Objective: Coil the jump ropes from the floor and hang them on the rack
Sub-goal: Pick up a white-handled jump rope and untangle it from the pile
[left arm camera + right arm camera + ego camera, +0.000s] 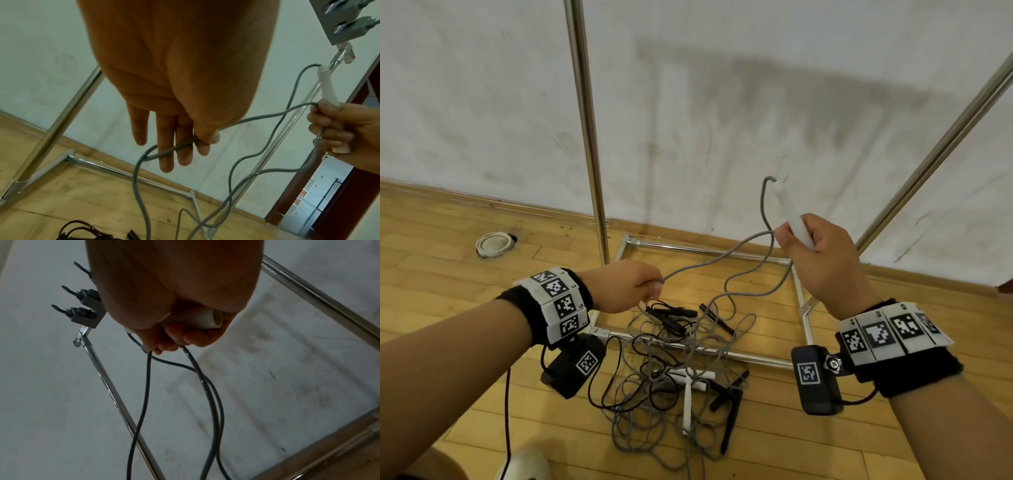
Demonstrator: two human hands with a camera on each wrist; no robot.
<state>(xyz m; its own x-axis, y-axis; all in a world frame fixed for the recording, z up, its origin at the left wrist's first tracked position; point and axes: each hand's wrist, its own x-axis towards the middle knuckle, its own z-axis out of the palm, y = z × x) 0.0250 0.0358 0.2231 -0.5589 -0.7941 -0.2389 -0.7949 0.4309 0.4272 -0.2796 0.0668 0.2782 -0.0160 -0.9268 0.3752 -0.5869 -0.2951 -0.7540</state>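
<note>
My right hand point(815, 250) grips a white jump rope handle point(791, 212), raised upright, together with loops of its grey rope point(722, 257). In the right wrist view the handle's end point(207, 319) shows under curled fingers and rope strands point(205, 386) hang down. My left hand point(626, 284) pinches the same grey rope between thumb and forefinger point(205, 139), its other fingers straight. The rope runs down to a tangled pile of grey and black ropes point(671, 363) with white handles point(688, 394) and black handles point(732, 411) on the wooden floor.
The metal rack stands around the pile: a left upright pole point(589, 137), a slanted right pole point(935, 154) and a base frame point(722, 356) on the floor. Clips point(86, 316) sit at a rack corner. A white wall lies behind. A round white fitting point(494, 244) lies left.
</note>
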